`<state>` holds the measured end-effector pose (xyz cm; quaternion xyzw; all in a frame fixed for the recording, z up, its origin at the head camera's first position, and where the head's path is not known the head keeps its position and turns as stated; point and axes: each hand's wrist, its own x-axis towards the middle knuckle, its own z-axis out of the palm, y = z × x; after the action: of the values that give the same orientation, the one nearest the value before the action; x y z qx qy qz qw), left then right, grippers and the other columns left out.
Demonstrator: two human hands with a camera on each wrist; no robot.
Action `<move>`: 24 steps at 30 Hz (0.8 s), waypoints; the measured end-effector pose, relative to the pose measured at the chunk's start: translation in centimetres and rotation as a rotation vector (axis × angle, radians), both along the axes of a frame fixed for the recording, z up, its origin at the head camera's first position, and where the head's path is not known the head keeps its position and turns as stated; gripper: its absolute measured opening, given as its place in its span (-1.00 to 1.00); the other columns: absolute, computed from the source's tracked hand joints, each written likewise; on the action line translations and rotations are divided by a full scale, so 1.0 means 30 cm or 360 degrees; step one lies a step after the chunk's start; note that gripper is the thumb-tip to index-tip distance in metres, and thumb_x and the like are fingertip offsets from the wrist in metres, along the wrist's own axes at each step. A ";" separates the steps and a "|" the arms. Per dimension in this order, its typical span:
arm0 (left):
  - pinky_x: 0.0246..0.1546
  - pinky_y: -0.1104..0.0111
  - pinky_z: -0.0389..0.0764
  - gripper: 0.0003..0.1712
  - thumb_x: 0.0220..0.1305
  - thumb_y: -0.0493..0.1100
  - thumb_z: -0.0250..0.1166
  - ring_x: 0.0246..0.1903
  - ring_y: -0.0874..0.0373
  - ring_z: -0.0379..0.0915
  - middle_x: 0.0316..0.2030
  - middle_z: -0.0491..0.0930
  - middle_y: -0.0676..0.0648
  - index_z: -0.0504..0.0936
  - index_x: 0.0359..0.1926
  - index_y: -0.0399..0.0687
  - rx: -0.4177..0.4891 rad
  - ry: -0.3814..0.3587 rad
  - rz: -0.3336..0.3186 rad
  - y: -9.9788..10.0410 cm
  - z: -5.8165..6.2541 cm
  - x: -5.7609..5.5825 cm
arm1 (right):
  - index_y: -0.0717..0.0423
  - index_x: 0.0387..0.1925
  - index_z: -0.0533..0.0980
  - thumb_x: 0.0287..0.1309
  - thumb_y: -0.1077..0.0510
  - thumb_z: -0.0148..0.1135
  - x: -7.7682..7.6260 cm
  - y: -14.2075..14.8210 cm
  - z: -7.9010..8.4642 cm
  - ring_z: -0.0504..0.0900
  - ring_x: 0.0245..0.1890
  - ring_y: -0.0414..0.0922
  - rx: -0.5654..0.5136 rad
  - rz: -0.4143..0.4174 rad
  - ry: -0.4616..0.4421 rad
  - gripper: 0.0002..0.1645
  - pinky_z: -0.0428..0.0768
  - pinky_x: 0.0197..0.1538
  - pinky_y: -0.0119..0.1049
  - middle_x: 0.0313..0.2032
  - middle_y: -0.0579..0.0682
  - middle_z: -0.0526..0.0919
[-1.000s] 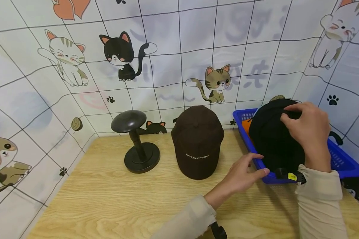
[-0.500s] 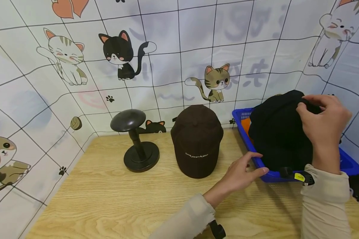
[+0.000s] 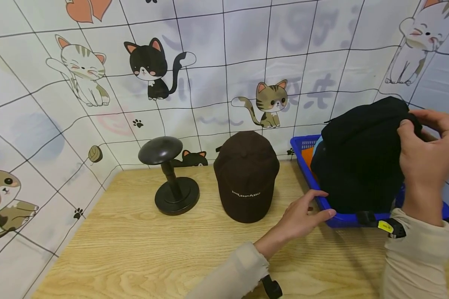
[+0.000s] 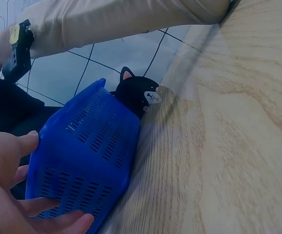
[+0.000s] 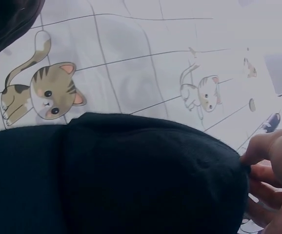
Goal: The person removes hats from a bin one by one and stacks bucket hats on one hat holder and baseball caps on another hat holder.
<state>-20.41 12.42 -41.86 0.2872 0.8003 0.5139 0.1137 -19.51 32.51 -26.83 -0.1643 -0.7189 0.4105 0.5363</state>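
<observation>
- Two bare hands. The right hand (image 3: 432, 145) pinches the upper right edge of the cap between thumb and fingers; the left hand (image 3: 301, 218) has its thumb and fingers spread apart, touching the basket's near left corner.
- Two caps. One black cloth cap (image 3: 363, 166) is in the right hand's pinch, tilted, its lower part in the basket and its top above the rim; whether a second black piece lies beneath it cannot be told. One dark brown cloth cap with pale lettering (image 3: 247, 174) sits on the table, left of the basket and apart from it.
- One blue perforated plastic basket (image 3: 345, 220) at the right of the table.
- Beside the black cap, in the basket, one patch of orange (image 3: 307, 157) and one sliver of light blue (image 3: 317, 145); what they belong to is hidden.
- One black stand with a domed top and round base (image 3: 171, 178), upright, left of the brown cap.
- One light wood-grain table (image 3: 172, 249) under all of these.
- Two beige sleeves (image 3: 415, 257), one per arm, and one black device at each wrist; the right one (image 3: 393, 228) carries a yellow label.
- One white gridded wall covering (image 3: 209, 41) printed with several cartoon cats.
</observation>
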 end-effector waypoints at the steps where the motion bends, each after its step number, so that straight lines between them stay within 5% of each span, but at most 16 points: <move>1: 0.08 0.36 0.59 -0.49 0.45 0.22 0.26 0.19 0.19 0.57 0.40 0.42 0.24 0.43 0.36 0.49 0.0001 -0.0005 0.0001 0.001 -0.001 0.000 | -0.15 0.09 0.69 0.40 -0.02 0.22 0.004 0.001 0.003 0.43 0.04 -0.59 -0.0020 0.0001 0.0018 -0.69 0.45 0.25 -0.53 -0.14 -0.65 0.37; 5: -0.08 0.43 0.62 -0.50 0.44 0.19 0.29 0.06 0.29 0.60 0.33 0.50 0.24 0.44 0.34 0.48 0.0032 -0.0093 0.0007 0.005 0.001 -0.002 | -0.15 0.07 0.69 0.39 0.02 0.24 0.020 0.002 0.017 0.49 0.03 -0.53 -0.0073 0.0057 0.0130 -0.71 0.45 0.29 -0.50 -0.14 -0.60 0.47; 10: -0.25 0.44 0.61 -0.50 0.38 0.02 0.39 -0.08 0.41 0.57 0.16 0.55 0.23 0.50 0.28 0.41 0.0201 -0.0388 -0.0021 0.000 0.019 -0.011 | -0.12 0.08 0.68 0.38 0.08 0.25 0.043 -0.016 0.034 0.52 0.04 -0.48 -0.0101 0.0130 0.0117 -0.71 0.50 0.32 -0.45 -0.13 -0.55 0.51; 17: -0.10 0.32 0.70 -0.48 0.21 -0.27 0.37 -0.23 0.37 0.58 -0.05 0.54 0.24 0.59 0.19 0.14 0.0506 -0.0622 -0.0056 -0.018 0.059 -0.019 | -0.05 0.10 0.70 0.37 0.05 0.30 0.052 -0.057 0.035 0.47 0.01 -0.56 0.0070 0.0150 -0.0027 -0.67 0.53 0.26 -0.53 -0.13 -0.61 0.40; 24: -0.05 0.29 0.69 -0.73 0.26 -0.17 0.34 -0.20 0.37 0.57 -0.16 0.59 0.26 0.65 -0.01 0.13 0.0656 -0.0719 0.0074 -0.013 0.086 -0.008 | 0.14 0.05 0.72 0.30 0.09 0.35 0.031 -0.074 0.018 0.46 -0.08 -0.64 0.0232 0.0204 -0.0085 -0.65 0.56 0.18 -0.57 -0.19 -0.63 0.40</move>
<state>-20.66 12.04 -39.27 0.1643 0.6400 0.7188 0.2164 -18.59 30.28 -26.27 -0.0894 -0.7701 0.3860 0.5000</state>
